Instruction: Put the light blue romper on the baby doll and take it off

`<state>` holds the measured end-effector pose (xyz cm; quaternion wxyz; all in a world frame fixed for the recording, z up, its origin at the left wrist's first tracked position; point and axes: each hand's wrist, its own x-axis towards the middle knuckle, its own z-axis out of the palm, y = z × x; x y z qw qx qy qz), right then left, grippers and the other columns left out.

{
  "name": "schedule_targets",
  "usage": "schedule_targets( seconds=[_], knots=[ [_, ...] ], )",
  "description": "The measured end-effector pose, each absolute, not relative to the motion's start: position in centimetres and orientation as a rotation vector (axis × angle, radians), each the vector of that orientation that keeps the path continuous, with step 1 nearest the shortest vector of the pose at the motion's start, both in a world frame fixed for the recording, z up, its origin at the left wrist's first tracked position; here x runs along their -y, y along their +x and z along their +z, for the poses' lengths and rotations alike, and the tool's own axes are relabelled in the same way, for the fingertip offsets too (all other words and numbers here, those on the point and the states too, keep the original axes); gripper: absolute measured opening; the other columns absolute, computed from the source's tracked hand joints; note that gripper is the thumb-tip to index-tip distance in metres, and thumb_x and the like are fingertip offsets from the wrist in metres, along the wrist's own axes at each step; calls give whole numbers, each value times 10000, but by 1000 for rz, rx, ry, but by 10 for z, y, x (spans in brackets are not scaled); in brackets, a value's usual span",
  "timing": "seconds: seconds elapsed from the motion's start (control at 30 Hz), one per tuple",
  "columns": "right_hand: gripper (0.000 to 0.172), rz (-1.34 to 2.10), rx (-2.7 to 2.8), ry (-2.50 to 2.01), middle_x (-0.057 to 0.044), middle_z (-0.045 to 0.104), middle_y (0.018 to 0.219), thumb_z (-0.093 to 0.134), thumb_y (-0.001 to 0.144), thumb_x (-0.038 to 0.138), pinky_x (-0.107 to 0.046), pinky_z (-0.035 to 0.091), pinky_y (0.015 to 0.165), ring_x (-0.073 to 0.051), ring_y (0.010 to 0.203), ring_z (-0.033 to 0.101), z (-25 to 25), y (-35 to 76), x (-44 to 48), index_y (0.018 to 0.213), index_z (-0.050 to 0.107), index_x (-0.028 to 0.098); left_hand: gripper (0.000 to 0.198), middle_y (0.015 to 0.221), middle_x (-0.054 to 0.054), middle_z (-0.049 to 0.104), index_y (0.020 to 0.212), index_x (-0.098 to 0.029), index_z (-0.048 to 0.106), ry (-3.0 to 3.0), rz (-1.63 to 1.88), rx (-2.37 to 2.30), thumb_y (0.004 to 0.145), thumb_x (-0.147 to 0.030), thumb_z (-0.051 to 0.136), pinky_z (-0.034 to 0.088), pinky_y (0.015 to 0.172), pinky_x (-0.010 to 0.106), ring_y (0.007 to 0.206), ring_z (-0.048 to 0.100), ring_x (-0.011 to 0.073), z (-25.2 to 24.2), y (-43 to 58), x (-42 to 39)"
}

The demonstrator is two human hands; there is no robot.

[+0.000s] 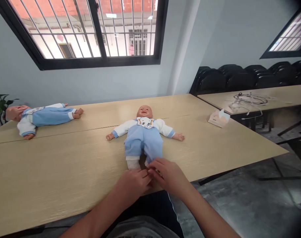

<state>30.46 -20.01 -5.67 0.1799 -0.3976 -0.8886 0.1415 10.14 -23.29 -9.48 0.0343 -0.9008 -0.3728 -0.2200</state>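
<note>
A baby doll (144, 142) in light-blue overalls and white sleeves lies on its back before me, arms spread, feet toward me. Its overalls carry a cartoon animal bib (145, 122). White fabric (133, 164) covers the lower part of the leg on the left. At the foot of the other leg, my left hand (134, 181) and my right hand (166, 173) meet, fingertips pinched together. What they pinch is hidden by the fingers; a dark gap or item shows just above them.
A second doll (51, 115) in matching clothes lies at the table's far left, beside a plant (0, 107). A tissue box (219, 119) stands toward the right of the wooden table (66, 165). Cables (249, 99) lie on another table, with stacked black chairs (239, 79) behind.
</note>
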Motion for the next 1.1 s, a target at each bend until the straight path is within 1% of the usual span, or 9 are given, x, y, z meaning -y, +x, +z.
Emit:
schedule_targets(
  seconds=[0.17, 0.27, 0.37, 0.57, 0.67, 0.77, 0.87, 0.93, 1.1],
  knots=[
    [129, 156, 2682, -1018, -38, 716, 979, 597, 1031, 294, -298, 384, 654, -188, 847, 641, -40, 262, 172, 961, 663, 208, 223, 1031, 83, 753, 1125, -197, 701, -2667, -1053, 1272, 947, -330, 719, 632, 806, 394, 943, 723, 258, -108, 89, 251],
    [105, -3, 2785, -991, -63, 721, 1023, 649, 1002, 289, -309, 369, 611, -206, 856, 644, -42, 239, 157, 967, 669, 192, 296, 1192, 104, 744, 1257, -202, 684, -2581, -1058, 1326, 970, -276, 678, 622, 973, 455, 1121, 700, 280, -124, 77, 270],
    [62, -156, 2865, -934, -86, 718, 997, 612, 1000, 191, -325, 374, 591, -226, 864, 647, -49, 226, 148, 978, 668, 174, 361, 1273, 89, 736, 1351, -189, 647, -2577, -1002, 1275, 991, -191, 631, 617, 1037, 419, 1199, 688, 249, -137, 70, 279],
    [110, -231, 2962, -777, -84, 702, 952, 560, 1012, 148, -354, 415, 614, -238, 840, 639, -60, 228, 161, 941, 639, 175, 377, 1267, 84, 749, 1375, -198, 643, -2571, -999, 1281, 1031, -102, 524, 623, 1058, 407, 1203, 709, 216, -142, 70, 279],
    [74, -140, 3012, -682, -62, 698, 973, 638, 969, 142, -348, 417, 630, -226, 845, 634, -59, 239, 176, 917, 624, 193, 376, 1273, 84, 751, 1384, -185, 640, -2558, -1042, 1268, 1035, -105, 527, 611, 1083, 396, 1255, 687, 221, -142, 70, 281],
    [140, -9, 3034, -744, -45, 697, 979, 744, 895, 143, -335, 390, 613, -210, 804, 629, -53, 250, 182, 920, 615, 191, 398, 1306, 83, 742, 1419, -177, 613, -2556, -1091, 1232, 1034, -111, 537, 609, 1087, 382, 1275, 676, 213, -141, 69, 282],
    [19, 175, 2875, -950, -34, 703, 992, 622, 1001, 188, -316, 385, 642, -192, 815, 643, -49, 256, 183, 988, 613, 199, 379, 1285, 75, 754, 1377, -198, 648, -2499, -1300, 1238, 1024, -98, 550, 634, 1037, 367, 1200, 713, 199, -138, 66, 282],
    [92, 252, 2712, -1125, -41, 713, 1014, 522, 1056, 210, -312, 391, 680, -194, 864, 659, -50, 258, 186, 1030, 610, 203, 320, 1236, 70, 772, 1296, -225, 702, -2414, -1529, 1325, 1016, -127, 581, 655, 979, 362, 1130, 739, 201, -134, 62, 281],
    [89, 207, 2592, -1373, -76, 725, 958, 530, 1018, 180, -329, 338, 658, -227, 879, 667, -58, 252, 195, 981, 609, 195, 185, 1153, 62, 798, 1105, -280, 793, -2279, -1892, 1586, 978, -237, 665, 669, 920, 375, 1038, 772, 224, -126, 49, 281]
  ],
)
